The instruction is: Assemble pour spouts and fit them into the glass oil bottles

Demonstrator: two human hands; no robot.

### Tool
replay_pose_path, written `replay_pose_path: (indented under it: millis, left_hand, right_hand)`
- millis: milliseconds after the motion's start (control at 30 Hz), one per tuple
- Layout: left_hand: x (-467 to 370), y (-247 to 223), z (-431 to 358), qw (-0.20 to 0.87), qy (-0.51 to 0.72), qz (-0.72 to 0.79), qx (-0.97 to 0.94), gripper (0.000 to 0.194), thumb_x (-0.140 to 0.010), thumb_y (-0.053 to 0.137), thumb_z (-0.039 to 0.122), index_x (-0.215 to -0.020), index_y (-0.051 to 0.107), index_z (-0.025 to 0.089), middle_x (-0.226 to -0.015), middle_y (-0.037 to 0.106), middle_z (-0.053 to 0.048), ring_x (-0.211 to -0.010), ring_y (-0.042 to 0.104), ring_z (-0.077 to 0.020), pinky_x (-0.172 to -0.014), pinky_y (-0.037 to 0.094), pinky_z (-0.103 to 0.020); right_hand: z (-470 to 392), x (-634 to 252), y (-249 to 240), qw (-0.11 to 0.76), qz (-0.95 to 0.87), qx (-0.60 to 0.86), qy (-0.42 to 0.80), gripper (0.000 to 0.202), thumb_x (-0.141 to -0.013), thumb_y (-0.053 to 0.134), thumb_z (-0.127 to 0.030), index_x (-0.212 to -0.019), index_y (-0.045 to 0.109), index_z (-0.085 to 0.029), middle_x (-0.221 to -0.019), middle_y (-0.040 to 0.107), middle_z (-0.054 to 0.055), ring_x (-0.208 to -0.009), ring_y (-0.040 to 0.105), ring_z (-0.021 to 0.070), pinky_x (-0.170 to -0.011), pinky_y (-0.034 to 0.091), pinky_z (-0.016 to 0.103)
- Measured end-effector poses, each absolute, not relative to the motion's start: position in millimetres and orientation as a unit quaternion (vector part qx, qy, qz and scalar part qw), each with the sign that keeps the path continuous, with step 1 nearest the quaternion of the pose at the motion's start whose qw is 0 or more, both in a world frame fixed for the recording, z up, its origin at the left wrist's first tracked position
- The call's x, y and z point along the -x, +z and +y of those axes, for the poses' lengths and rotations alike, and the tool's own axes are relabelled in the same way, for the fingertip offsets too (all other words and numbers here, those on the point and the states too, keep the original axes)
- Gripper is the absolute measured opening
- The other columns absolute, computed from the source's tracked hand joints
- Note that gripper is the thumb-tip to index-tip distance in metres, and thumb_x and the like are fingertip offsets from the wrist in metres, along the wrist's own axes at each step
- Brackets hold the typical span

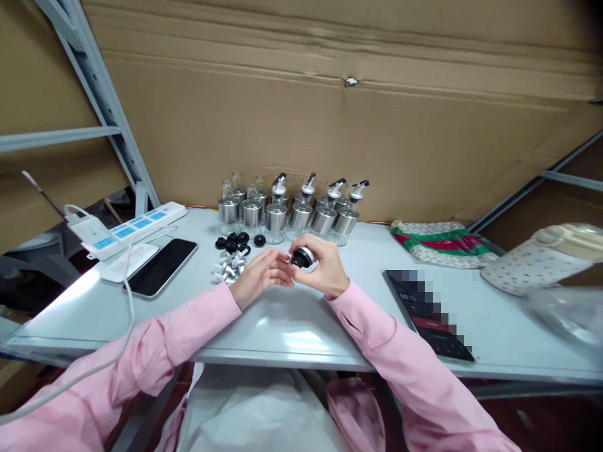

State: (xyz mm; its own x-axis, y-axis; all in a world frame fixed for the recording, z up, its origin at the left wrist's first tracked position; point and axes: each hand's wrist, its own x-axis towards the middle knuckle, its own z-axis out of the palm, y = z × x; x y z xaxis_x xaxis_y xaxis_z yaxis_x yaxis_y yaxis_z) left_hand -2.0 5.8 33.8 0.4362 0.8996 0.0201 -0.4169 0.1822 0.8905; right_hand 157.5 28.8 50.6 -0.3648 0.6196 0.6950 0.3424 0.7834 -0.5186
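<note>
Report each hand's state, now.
Left hand: open; whether it touches anything cannot be told.
Right hand: closed, holding a round black-and-silver stopper.

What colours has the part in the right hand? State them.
The part is black with a silvery band; best seen in the head view.

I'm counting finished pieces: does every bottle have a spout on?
No: four bottles carry spouts, but the leftmost bottle shows a bare neck.

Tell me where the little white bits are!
In the head view, the little white bits lie on the table, left of centre, just beside the left hand and in front of the black round pieces.
</note>
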Motion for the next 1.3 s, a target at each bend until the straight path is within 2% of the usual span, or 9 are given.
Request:
replay_pose_path:
  millis: [133,433,567,633,733,800,867,1033,1300]
  left_hand:
    - [2.4,30.5,7.1,0.717,0.448,0.275,-0.458,0.044,-0.067,0.064,0.053,-0.084,0.052,0.014,-0.066,0.064,-0.003,-0.057,0.062,-0.0154,-0.061,0.046,-0.028]
    - [3.7,29.3,9.8,0.703,0.43,0.278,-0.494,0.043,-0.069,0.06,0.055,-0.08,0.053,0.014,-0.063,0.063,-0.003,-0.055,0.06,-0.0149,-0.061,0.045,-0.028]
    - [2.4,28.4,7.8,0.695,0.431,0.277,-0.504,0.037,-0.069,0.064,0.047,-0.084,0.053,0.015,-0.067,0.061,-0.001,-0.056,0.061,-0.0136,-0.062,0.045,-0.028]
    - [2.2,29.6,6.8,0.684,0.445,0.272,-0.509,0.038,-0.068,0.067,0.042,-0.093,0.053,0.017,-0.074,0.061,0.0,-0.06,0.062,-0.0137,-0.064,0.047,-0.03]
    - [2.9,32.6,7.3,0.65,0.491,0.269,-0.513,0.046,-0.064,0.072,0.035,-0.104,0.054,0.02,-0.095,0.06,-0.003,-0.068,0.062,-0.0138,-0.069,0.049,-0.031]
    - [4.0,34.1,9.0,0.621,0.522,0.277,-0.514,0.044,-0.062,0.073,0.03,-0.102,0.058,0.019,-0.101,0.059,-0.004,-0.077,0.061,-0.0142,-0.072,0.05,-0.03]
    - [5.3,35.0,11.1,0.604,0.541,0.284,-0.511,0.037,-0.061,0.074,0.028,-0.094,0.062,0.017,-0.094,0.06,-0.003,-0.083,0.059,-0.0148,-0.075,0.05,-0.029]
    - [8.5,35.8,14.6,0.625,0.54,0.292,-0.483,0.031,-0.059,0.075,0.028,-0.087,0.066,0.017,-0.08,0.06,-0.001,-0.084,0.058,-0.0157,-0.079,0.05,-0.033]
    - [7.0,33.0,15.6,0.615,0.544,0.298,-0.486,0.031,-0.056,0.076,0.025,-0.083,0.064,0.014,-0.079,0.062,-0.001,-0.08,0.059,-0.015,-0.077,0.051,-0.032]
  right_hand:
    - [24.5,-155.0,52.3,0.484,-0.82,0.297,0.076,0.01,-0.056,0.057,-0.021,-0.062,0.049,-0.019,-0.055,0.049,-0.003,-0.049,0.042,0.0092,-0.049,0.035,0.023]
    - [18.4,-155.2,52.9,0.493,-0.817,0.295,0.053,0.005,-0.06,0.055,-0.023,-0.061,0.05,-0.02,-0.055,0.049,-0.002,-0.049,0.043,0.0111,-0.049,0.035,0.025]
    - [20.5,-154.7,52.1,0.49,-0.819,0.285,0.091,0.011,-0.067,0.055,-0.028,-0.062,0.05,-0.02,-0.057,0.048,-0.001,-0.051,0.042,0.0112,-0.051,0.036,0.025]
    - [23.8,-154.5,51.1,0.482,-0.824,0.265,0.139,0.015,-0.073,0.053,-0.033,-0.067,0.052,-0.019,-0.064,0.049,0.001,-0.058,0.046,0.0127,-0.057,0.04,0.027]
    - [29.1,-153.8,47.8,0.463,-0.827,0.247,0.201,0.027,-0.082,0.046,-0.043,-0.081,0.056,-0.019,-0.085,0.048,0.006,-0.084,0.05,0.0178,-0.08,0.043,0.035]
    - [31.3,-153.0,44.4,0.444,-0.83,0.261,0.215,0.034,-0.084,0.041,-0.048,-0.092,0.057,-0.02,-0.095,0.042,0.007,-0.1,0.045,0.0199,-0.093,0.037,0.04]
    - [32.4,-151.9,40.6,0.422,-0.835,0.275,0.221,0.036,-0.086,0.039,-0.05,-0.101,0.054,-0.022,-0.099,0.039,0.007,-0.106,0.042,0.0198,-0.099,0.033,0.041]
    - [35.8,-150.5,34.1,0.399,-0.851,0.27,0.208,0.04,-0.087,0.034,-0.052,-0.112,0.045,-0.022,-0.104,0.041,0.009,-0.108,0.041,0.0204,-0.099,0.032,0.042]
    - [37.1,-152.3,40.0,0.401,-0.861,0.264,0.167,0.035,-0.086,0.041,-0.046,-0.111,0.049,-0.023,-0.105,0.048,0.009,-0.104,0.044,0.0218,-0.093,0.036,0.041]
